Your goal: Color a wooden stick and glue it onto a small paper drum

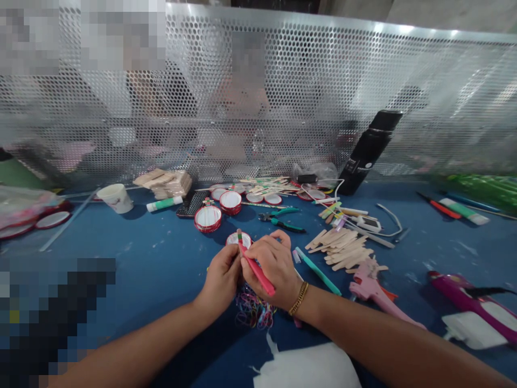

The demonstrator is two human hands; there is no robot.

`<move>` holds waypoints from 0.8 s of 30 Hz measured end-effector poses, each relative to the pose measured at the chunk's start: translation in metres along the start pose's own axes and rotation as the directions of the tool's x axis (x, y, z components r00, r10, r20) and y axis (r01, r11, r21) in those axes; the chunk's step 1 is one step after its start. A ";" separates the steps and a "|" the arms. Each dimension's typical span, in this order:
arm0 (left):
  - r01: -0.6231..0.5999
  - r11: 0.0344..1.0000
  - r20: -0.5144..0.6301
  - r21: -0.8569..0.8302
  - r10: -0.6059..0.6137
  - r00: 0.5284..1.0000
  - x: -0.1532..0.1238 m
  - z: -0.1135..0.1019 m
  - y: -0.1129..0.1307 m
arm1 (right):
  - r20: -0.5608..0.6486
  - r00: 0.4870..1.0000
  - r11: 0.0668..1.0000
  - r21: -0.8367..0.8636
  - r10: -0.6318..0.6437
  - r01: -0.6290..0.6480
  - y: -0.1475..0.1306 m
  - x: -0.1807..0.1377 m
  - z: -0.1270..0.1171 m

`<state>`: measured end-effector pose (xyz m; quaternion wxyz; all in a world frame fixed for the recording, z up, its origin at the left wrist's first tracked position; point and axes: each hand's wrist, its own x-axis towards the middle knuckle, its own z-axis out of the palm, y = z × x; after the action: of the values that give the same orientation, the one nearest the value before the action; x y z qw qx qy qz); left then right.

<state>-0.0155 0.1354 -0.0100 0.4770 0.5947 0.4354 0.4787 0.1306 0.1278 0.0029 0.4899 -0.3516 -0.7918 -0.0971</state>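
Observation:
My right hand [274,267] is closed round a red pen [255,269] whose tip points up and away near a small red-rimmed round lid [238,238]. My left hand [222,277] is pinched shut right beside it, fingers touching the pen or something small I cannot make out. Under both hands lies a tangle of coloured rubber bands [252,311] on the blue table [153,258]. A gold bracelet sits on my right wrist.
Wooden sticks [341,248], a teal pen [317,270], pink glue gun [375,291], teal pliers [283,220], more red lids [208,218], a paper cup [116,198], black bottle [369,151], glue stick [165,203]. A perforated metal screen [283,81] closes the far edge; people behind.

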 end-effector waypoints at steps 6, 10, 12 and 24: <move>-0.024 1.000 0.003 0.020 0.023 1.000 0.000 -0.001 0.002 | 0.016 1.000 1.000 -0.018 0.010 -0.010 0.000 0.000 0.001; 0.010 1.000 -0.009 0.004 -0.010 1.000 0.001 -0.001 0.002 | 0.004 0.999 0.999 -0.028 0.033 -0.032 0.000 -0.002 0.001; 0.016 1.000 -0.024 0.011 -0.015 1.000 0.001 -0.001 0.001 | 0.003 0.999 0.999 -0.024 0.048 -0.048 0.001 -0.002 0.001; 0.009 1.000 -0.019 0.025 -0.008 1.000 0.000 -0.001 0.000 | 0.018 0.999 0.999 -0.021 0.047 -0.046 0.001 -0.001 0.001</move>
<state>-0.0165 0.1357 -0.0102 0.4674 0.5942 0.4484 0.4769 0.1303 0.1289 0.0015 0.4812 -0.3759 -0.7867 -0.0906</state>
